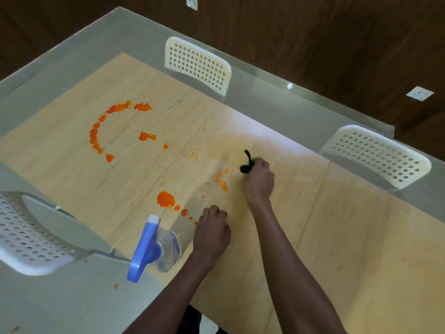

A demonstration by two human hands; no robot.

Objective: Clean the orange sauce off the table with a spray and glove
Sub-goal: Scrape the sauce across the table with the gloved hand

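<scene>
Orange sauce lies on the pale wooden table (pixel 337 237): an arc of blobs (pixel 96 133) at the far left, a round blob (pixel 165 199) near me, and smeared specks (pixel 222 180) in the middle. My right hand (pixel 258 180) grips a bunched dark green glove (pixel 247 162) against the table, just right of the specks. With its fingers curled under, my left hand (pixel 212 233) rests as a fist on the table and holds nothing. A clear spray bottle (pixel 166 249) with a blue trigger head stands left of that hand.
A white perforated chair (pixel 196 63) stands at the far side, another (pixel 380 155) at the right and a third (pixel 26 239) at the near left. A grey floor strip (pixel 60 56) and dark wood walls surround the table. A wet sheen lies beyond the glove.
</scene>
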